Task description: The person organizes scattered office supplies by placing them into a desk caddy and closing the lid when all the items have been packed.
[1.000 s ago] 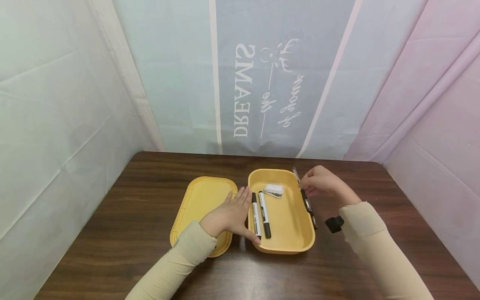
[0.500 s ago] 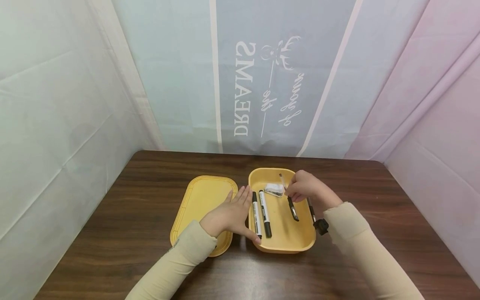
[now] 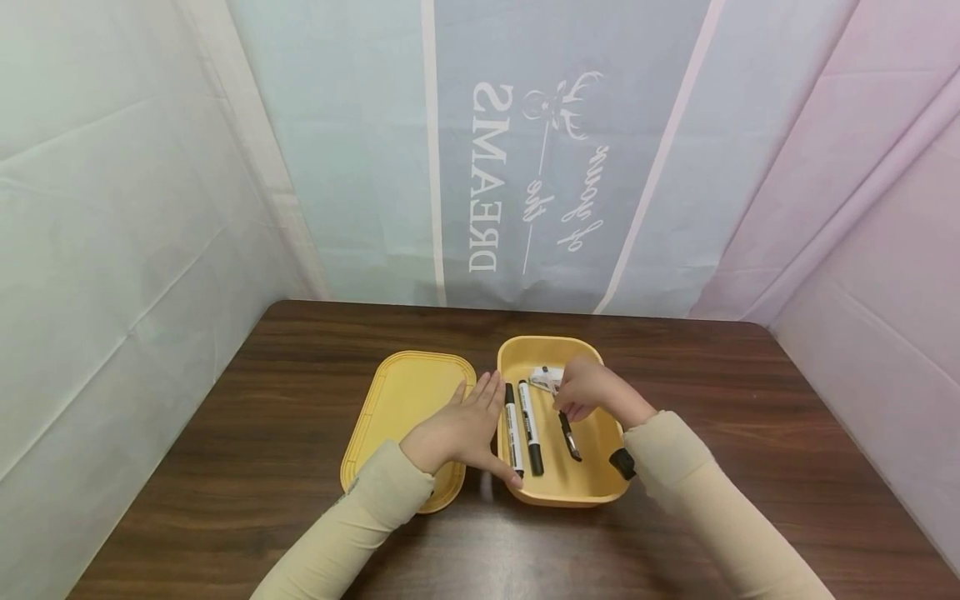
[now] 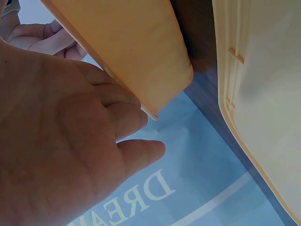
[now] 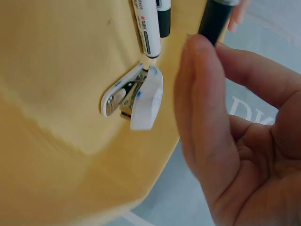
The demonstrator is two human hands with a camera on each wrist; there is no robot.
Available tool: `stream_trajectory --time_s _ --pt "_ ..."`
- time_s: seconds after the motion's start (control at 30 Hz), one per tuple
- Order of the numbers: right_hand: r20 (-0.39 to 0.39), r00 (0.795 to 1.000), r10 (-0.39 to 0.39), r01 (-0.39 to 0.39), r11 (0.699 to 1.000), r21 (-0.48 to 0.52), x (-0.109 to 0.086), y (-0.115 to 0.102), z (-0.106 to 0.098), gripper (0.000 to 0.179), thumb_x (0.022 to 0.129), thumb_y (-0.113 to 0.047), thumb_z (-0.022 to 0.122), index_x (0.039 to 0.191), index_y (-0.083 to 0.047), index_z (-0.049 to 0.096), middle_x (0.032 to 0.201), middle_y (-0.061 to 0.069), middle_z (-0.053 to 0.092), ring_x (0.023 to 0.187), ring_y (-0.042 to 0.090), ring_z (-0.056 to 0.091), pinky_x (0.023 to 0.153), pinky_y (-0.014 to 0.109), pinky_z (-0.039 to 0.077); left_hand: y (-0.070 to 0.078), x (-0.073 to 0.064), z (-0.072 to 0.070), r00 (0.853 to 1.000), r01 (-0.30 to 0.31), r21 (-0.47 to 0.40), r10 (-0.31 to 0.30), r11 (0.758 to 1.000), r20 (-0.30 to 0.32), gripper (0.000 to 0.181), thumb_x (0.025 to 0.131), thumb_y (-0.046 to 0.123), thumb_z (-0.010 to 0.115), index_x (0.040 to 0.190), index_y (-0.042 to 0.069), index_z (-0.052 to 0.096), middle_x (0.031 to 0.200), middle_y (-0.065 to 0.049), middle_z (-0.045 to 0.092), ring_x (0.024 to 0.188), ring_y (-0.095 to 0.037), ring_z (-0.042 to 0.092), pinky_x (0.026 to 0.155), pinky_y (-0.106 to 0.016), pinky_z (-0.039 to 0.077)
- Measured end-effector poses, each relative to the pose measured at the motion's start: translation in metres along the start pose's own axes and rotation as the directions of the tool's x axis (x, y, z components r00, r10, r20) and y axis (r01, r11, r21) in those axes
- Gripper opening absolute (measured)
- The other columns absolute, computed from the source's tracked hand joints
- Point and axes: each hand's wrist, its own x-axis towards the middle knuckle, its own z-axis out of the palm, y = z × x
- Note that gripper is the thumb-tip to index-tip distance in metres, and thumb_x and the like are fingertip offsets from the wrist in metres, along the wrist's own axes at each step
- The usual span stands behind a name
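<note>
My right hand pinches a pen with a black grip between thumb and fingertips, over the inside of the yellow box. In the right wrist view only the pen's dark part shows above the fingers. Beneath that hand, a small white stapler lies on the box floor. Two white markers with black caps lie side by side along the box's left wall, the nearer-to-middle marker and the outer marker. My left hand rests spread along the box's left rim, fingers straight.
Left of the box, a yellow lid lies on the dark wood table, partly under my left forearm. A black wrist camera sits over the box's right rim. Cloth hangings enclose the table at the back and sides.
My right hand has moved left from beyond the box's right rim to inside it, carrying the pen. A second dark pen right of the box is now hidden. My left hand stays still.
</note>
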Motion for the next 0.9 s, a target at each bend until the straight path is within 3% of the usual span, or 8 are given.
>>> stream_trajectory --time_s 0.27,0.53,0.9 --pt "0.017 0.998 0.063 -0.061 0.994 -0.094 0.003 -0.01 0.015 0.021 0.079 0.004 0.065 0.058 0.003 0.06 0.054 0.009 0.061 0.045 0.015 0.061 0.05 0.028 0.055 0.0 -0.002 0.001 1.0 -0.003 0.003 0.003 1.0 -0.006 0.132 0.063 0.078 0.066 0.151 -0.003 0.01 0.157 -0.018 0.002 0.145 -0.029 0.001 0.115 -0.049 0.006" --pt "-0.039 0.993 0.116 -0.121 0.967 -0.223 0.005 -0.015 0.027 0.015 0.077 0.004 0.065 0.067 -0.001 0.055 0.054 0.009 0.061 0.045 0.017 0.062 0.05 0.03 0.055 0.0 -0.002 0.003 1.0 -0.008 0.018 0.009 1.0 -0.015 0.132 0.063 0.078 0.065 0.151 -0.003 0.009 0.158 -0.018 0.001 0.145 -0.028 0.0 0.115 -0.049 0.006" --pt "-0.046 0.985 0.164 -0.17 0.958 -0.231 0.012 -0.006 0.039 0.013 0.075 0.008 0.064 0.071 0.0 0.055 0.056 0.011 0.061 0.044 0.018 0.061 0.046 0.028 0.053 0.001 -0.003 0.004 1.0 -0.014 0.007 0.014 1.0 -0.022 0.131 0.064 0.077 0.067 0.151 -0.004 0.011 0.157 -0.019 0.003 0.145 -0.029 0.002 0.114 -0.05 0.005"
